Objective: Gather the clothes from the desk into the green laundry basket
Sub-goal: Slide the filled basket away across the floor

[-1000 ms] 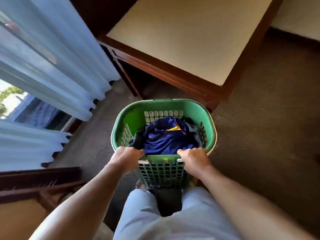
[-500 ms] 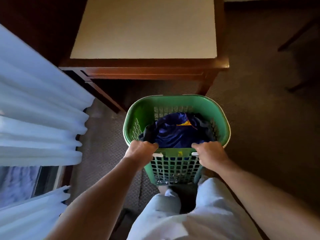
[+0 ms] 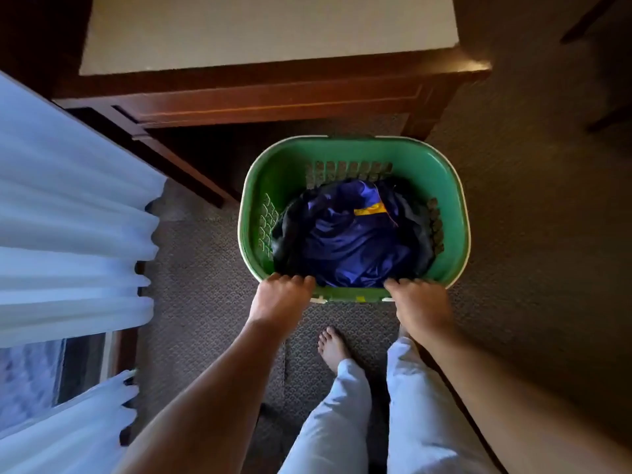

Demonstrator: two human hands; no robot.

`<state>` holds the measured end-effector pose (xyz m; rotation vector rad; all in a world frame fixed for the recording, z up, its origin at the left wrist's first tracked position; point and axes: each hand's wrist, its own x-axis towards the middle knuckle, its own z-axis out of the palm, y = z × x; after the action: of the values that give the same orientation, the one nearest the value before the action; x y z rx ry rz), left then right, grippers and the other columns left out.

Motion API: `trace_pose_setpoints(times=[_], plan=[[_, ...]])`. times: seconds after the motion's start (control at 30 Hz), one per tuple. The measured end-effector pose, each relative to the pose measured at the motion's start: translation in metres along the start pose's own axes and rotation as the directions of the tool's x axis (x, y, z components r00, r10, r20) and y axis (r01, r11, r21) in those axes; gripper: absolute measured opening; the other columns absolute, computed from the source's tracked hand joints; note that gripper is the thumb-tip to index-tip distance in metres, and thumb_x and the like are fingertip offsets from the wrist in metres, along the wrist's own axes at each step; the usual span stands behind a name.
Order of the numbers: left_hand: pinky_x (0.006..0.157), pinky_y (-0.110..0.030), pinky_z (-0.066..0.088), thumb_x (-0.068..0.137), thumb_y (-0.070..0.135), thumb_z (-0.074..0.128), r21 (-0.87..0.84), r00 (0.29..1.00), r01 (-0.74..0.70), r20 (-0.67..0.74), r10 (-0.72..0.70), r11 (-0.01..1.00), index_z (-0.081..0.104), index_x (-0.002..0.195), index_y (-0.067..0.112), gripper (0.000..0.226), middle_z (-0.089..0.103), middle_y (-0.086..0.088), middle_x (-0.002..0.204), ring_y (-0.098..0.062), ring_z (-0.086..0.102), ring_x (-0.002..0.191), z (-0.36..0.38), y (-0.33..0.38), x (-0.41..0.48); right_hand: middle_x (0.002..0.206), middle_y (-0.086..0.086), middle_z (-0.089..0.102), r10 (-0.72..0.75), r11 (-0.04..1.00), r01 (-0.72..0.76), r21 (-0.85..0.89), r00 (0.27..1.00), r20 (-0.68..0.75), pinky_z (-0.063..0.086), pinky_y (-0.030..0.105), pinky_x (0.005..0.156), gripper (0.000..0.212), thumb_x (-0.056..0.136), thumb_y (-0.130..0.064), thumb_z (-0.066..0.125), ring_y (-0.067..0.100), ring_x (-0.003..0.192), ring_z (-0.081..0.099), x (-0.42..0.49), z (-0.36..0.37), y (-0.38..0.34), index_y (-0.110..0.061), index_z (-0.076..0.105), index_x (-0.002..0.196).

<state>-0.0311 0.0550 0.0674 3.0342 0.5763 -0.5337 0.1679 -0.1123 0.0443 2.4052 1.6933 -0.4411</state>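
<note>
The green laundry basket (image 3: 444, 186) stands on the carpet right in front of the desk (image 3: 266, 32). Inside it lies a blue garment with a yellow patch (image 3: 349, 241) on top of dark clothes (image 3: 290, 227). My left hand (image 3: 282, 297) grips the near rim at its left corner. My right hand (image 3: 419, 302) grips the same rim at its right corner. The desk's pale top shows no clothes in the part I see.
White curtains (image 3: 68, 213) and a window fill the left side. The desk's dark wooden front (image 3: 273, 100) is just beyond the basket. My bare foot (image 3: 331, 347) and pale trouser legs are below it. Dark chair legs (image 3: 595, 18) stand at the upper right.
The basket has come down and forward to the carpet, close to the desk. My view has tilted further down, so my foot now shows. Both hands still hold the rim.
</note>
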Motion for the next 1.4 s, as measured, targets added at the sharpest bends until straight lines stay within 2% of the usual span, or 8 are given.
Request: trace_pose_setpoints(times=[0.17,0.37,0.57,0.73,0.9,1.03,1.17,1.4], plan=[[0.073,-0.036,0.055,0.098,0.017,0.056,0.007,0.95,0.126,0.288,-0.123,0.992,0.058,0.127,0.023,0.029,0.071,-0.002,0.115,-0.027,0.074,0.101,0.016,-0.013,-0.008,0.077,-0.003,0.073,-0.029,0.998,0.036,-0.052,0.992,0.12,0.04,0.028,0.052,0.034,0.066,-0.04,0.089,0.02,0.068,0.072,0.004,0.019,-0.026,-0.027,0.069,0.09],[0.088,-0.039,0.054,0.095,0.056,0.062,-0.255,0.882,0.181,0.469,-0.042,0.95,0.051,0.139,0.027,0.054,0.064,0.0,0.134,-0.028,0.066,0.117,0.027,-0.008,-0.021,0.157,0.001,0.047,-0.164,0.881,0.017,0.472,0.948,0.271,0.034,0.04,0.119,0.094,0.079,-0.071,0.067,0.023,0.147,0.04,0.007,0.024,-0.004,-0.017,0.046,0.153],[0.114,-0.046,0.038,0.102,0.051,0.049,-0.472,0.898,0.431,0.146,-0.414,0.769,0.043,0.152,0.021,0.059,0.047,-0.009,0.153,-0.033,0.044,0.139,0.021,-0.024,0.004,0.137,0.021,0.061,0.285,0.887,-0.2,0.417,0.947,-0.151,0.045,0.056,0.102,0.067,0.097,-0.052,0.045,0.045,0.129,0.052,0.035,0.015,0.01,-0.001,0.058,0.137],[0.122,-0.061,0.017,0.099,0.052,0.053,-0.454,0.671,0.722,0.274,-0.689,0.522,0.011,0.164,0.021,0.083,0.007,-0.019,0.17,-0.04,0.006,0.156,0.03,-0.059,0.025,0.165,0.023,0.022,0.617,0.693,-0.597,0.404,0.781,0.095,0.022,0.063,0.116,0.074,0.1,-0.054,0.05,0.046,0.151,0.017,0.047,0.019,0.03,-0.012,0.034,0.158],[0.115,-0.062,0.032,0.098,0.047,0.058,-0.547,0.547,0.797,0.472,-0.691,0.257,-0.005,0.164,0.023,0.094,0.013,-0.021,0.167,-0.051,0.03,0.145,0.048,-0.08,0.04,0.17,0.019,0.0,0.766,0.349,-0.745,0.569,0.577,0.285,0.024,0.063,0.117,0.093,0.097,-0.053,0.059,0.049,0.152,0.01,0.062,0.029,0.037,-0.016,0.004,0.163],[0.103,-0.06,0.047,0.092,0.045,0.064,-0.572,0.474,0.811,0.526,-0.706,0.118,0.021,0.151,0.016,0.079,0.053,-0.029,0.137,-0.052,0.055,0.12,0.069,-0.098,0.043,0.155,0.027,0.039,0.824,0.071,-0.727,0.683,0.428,0.37,0.04,0.056,0.113,0.077,0.098,-0.047,0.058,0.048,0.136,0.046,0.071,0.048,0.05,-0.004,0.027,0.154],[0.084,-0.046,0.054,0.095,0.027,0.065,-0.664,0.419,0.747,0.444,-0.792,0.023,0.059,0.104,0.007,0.023,0.067,-0.016,0.095,-0.041,0.066,0.093,0.076,-0.108,0.046,0.115,0.027,0.064,0.831,-0.038,-0.747,0.664,0.345,0.437,0.054,0.053,0.089,0.047,0.102,-0.043,0.054,0.046,0.103,0.064,0.079,0.053,0.067,0.001,0.056,0.12],[0.071,-0.037,0.046,0.094,0.021,0.063,-0.735,0.376,0.677,0.386,-0.842,-0.035,0.064,0.09,0.012,0.01,0.064,-0.004,0.076,-0.034,0.063,0.077,0.062,-0.106,0.049,0.106,0.026,0.066,0.874,0.037,-0.739,0.672,0.35,0.338,0.053,0.046,0.081,0.044,0.102,-0.042,0.054,0.046,0.097,0.065,0.089,0.038,0.072,0.0,0.063,0.111]])
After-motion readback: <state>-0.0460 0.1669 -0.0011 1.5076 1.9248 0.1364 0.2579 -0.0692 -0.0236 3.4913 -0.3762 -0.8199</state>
